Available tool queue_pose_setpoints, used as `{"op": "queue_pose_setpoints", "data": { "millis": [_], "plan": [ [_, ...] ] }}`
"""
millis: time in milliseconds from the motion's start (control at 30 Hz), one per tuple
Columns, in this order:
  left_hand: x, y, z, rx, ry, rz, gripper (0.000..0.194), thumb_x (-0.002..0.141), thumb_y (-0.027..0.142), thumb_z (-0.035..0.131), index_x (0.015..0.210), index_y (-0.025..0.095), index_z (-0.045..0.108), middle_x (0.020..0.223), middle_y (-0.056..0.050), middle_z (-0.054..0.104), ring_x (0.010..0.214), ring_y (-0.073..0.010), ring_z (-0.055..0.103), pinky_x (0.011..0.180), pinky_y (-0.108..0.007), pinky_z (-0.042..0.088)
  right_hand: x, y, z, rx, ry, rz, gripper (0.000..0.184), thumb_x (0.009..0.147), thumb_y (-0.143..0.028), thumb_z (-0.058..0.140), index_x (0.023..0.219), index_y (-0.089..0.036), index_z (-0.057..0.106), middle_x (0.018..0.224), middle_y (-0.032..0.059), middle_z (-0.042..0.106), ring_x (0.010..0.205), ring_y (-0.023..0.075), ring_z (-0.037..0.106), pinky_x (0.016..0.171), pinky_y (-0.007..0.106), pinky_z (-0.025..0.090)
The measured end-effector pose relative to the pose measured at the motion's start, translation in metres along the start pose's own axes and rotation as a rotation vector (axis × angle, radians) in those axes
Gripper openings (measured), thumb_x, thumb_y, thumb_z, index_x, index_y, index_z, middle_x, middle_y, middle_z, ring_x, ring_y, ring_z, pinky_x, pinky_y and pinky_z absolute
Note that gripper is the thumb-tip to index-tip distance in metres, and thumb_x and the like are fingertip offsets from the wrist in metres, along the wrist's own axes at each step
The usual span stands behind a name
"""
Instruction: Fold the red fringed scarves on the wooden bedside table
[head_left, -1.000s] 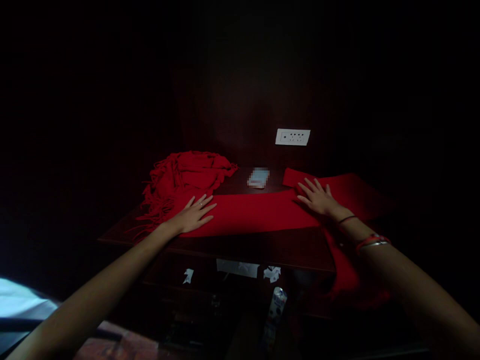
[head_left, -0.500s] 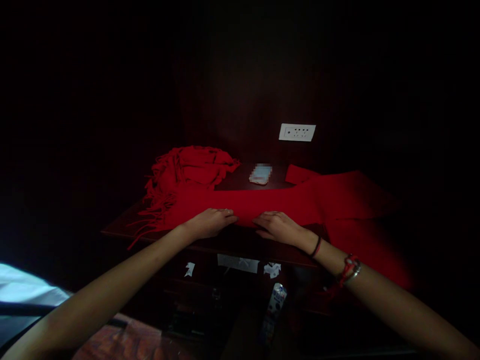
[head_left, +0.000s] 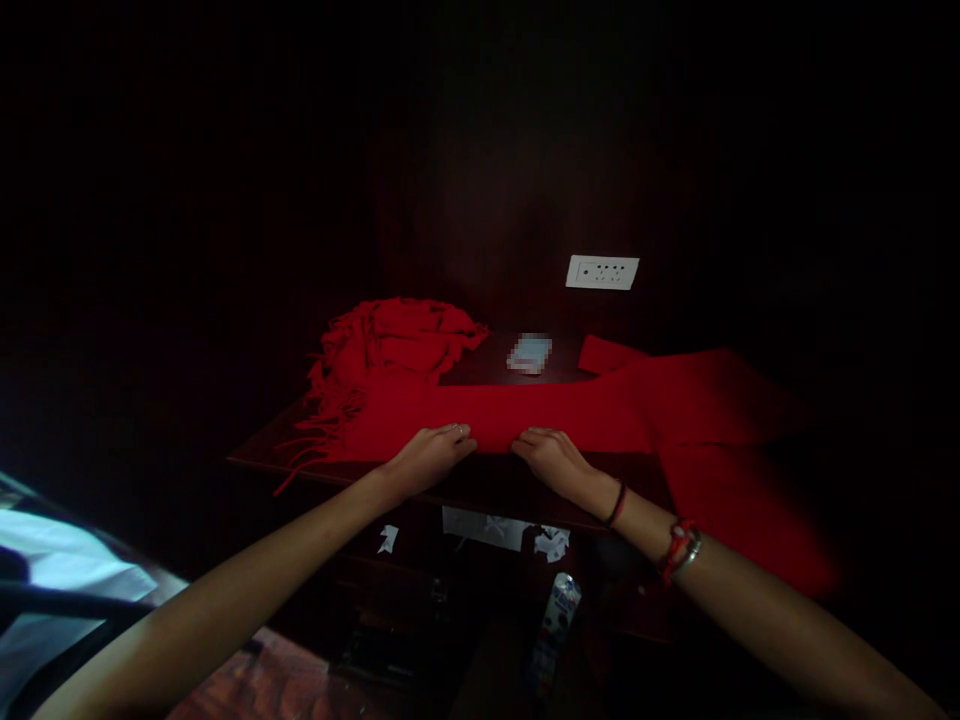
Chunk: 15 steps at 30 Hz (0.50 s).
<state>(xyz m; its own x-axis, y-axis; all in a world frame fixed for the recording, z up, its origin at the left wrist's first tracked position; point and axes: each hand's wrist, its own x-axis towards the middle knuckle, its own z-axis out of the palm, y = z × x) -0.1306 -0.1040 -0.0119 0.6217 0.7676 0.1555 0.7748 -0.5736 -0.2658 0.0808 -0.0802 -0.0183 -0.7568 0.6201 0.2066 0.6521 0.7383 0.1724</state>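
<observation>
A long red scarf point(head_left: 525, 410) with a fringed left end lies flat along the dark table, and its right part spreads out and hangs past the table's right side. My left hand point(head_left: 439, 450) pinches the scarf's near edge, left of the middle. Closed on the same edge a short way to the right is my right hand point(head_left: 551, 455). The fingertips of both hands are partly hidden against the cloth. Behind the scarf's left end sits a crumpled heap of red fringed cloth point(head_left: 401, 335).
A phone-like object, blurred out point(head_left: 529, 354), lies behind the scarf. A white socket plate point(head_left: 602, 272) is on the back wall. Below the table's front edge point(head_left: 247, 459) are white paper scraps point(head_left: 553, 542) and a printed carton point(head_left: 561, 605).
Both hands were spread flat and far apart on the scarf. They moved inward to its near edge and closed there. The scarf's right part now spreads wider toward the lower right.
</observation>
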Motion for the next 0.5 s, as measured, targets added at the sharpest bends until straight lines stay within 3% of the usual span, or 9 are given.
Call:
{"op": "queue_pose_setpoints", "data": {
  "millis": [100,233,300,367,433,500],
  "plan": [
    [-0.006,-0.006,-0.003,-0.151,0.015,0.036,0.019,0.082,0.014,0.037,0.09,0.019,0.054,0.09,-0.004,0.054,0.082,-0.0133,0.052,0.067,-0.021,0.041,-0.006,0.0,-0.002,0.035,-0.01,-0.021,0.019,0.081,-0.013,0.04,0.086,-0.017,0.058,0.081,0.0058,0.059,0.076,0.0143,0.053,0.064,0.023,0.039],
    [-0.015,-0.027,-0.003,-0.445,0.053,0.134,0.024,0.084,0.027,0.039,0.104,0.021,0.05,0.103,-0.003,0.053,0.095,-0.0112,0.049,0.084,-0.021,0.037,-0.004,0.011,-0.016,0.22,-0.03,-0.164,0.023,0.083,-0.018,0.038,0.091,-0.019,0.059,0.091,0.0048,0.06,0.085,0.013,0.054,0.075,0.023,0.041],
    [-0.014,-0.037,0.005,-0.433,0.116,-0.013,0.032,0.086,0.033,0.033,0.112,0.02,0.046,0.114,-0.005,0.049,0.106,-0.0133,0.043,0.091,-0.027,0.033,0.009,0.016,-0.019,0.306,0.031,-0.146,0.028,0.085,-0.023,0.034,0.095,-0.019,0.059,0.097,0.0054,0.06,0.092,0.0132,0.052,0.083,0.025,0.039],
    [-0.01,-0.042,0.017,-0.343,0.121,-0.218,0.042,0.086,0.04,0.028,0.121,0.02,0.039,0.127,-0.008,0.037,0.118,-0.0184,0.031,0.095,-0.036,0.026,0.027,0.014,-0.015,0.32,0.111,0.002,0.034,0.086,-0.029,0.03,0.105,-0.016,0.056,0.11,0.009,0.055,0.104,0.0161,0.046,0.091,0.03,0.034],
    [-0.006,-0.045,0.03,-0.283,0.016,-0.343,0.052,0.083,0.049,0.027,0.127,0.021,0.03,0.136,-0.009,0.024,0.124,-0.0234,0.019,0.096,-0.045,0.021,0.044,0.006,-0.005,0.301,0.097,0.152,0.043,0.085,-0.038,0.031,0.118,-0.014,0.045,0.125,0.0123,0.042,0.116,0.0216,0.035,0.095,0.039,0.029],
    [-0.005,-0.046,0.038,-0.276,-0.1,-0.376,0.059,0.081,0.055,0.024,0.13,0.023,0.024,0.138,-0.009,0.019,0.125,-0.0246,0.015,0.097,-0.047,0.017,0.053,-0.002,0.008,0.286,-0.02,0.2,0.053,0.083,-0.047,0.028,0.127,-0.018,0.033,0.134,0.0109,0.029,0.122,0.0261,0.023,0.095,0.049,0.023]
  ]
}}
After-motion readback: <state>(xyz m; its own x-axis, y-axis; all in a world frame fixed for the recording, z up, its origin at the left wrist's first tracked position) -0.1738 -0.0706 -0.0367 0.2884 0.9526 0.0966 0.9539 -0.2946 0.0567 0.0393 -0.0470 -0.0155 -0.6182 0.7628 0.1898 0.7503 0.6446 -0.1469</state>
